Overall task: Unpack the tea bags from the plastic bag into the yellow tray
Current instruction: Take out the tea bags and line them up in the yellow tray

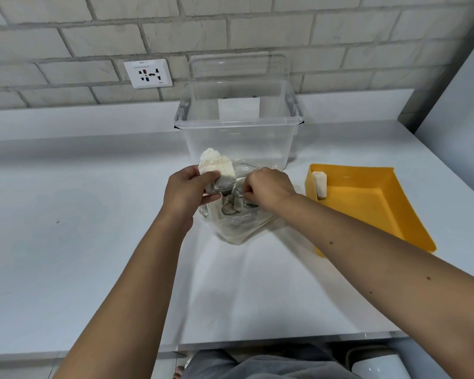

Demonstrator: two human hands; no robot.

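Tea bags at the mouth of the plastic bag
Left hand grips a clump; right hand seemingly pinches the rim. Strays could spill short of the yellow tray.

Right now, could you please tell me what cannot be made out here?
All in the head view:
- Count of tea bags left in the plastic bag; crumpled film and the right hand cover them.
- What the right hand pinches; its fingertips curl out of sight.
- Part of the yellow tray's near side; the right forearm crosses it.
- Wall socket lettering; too small.
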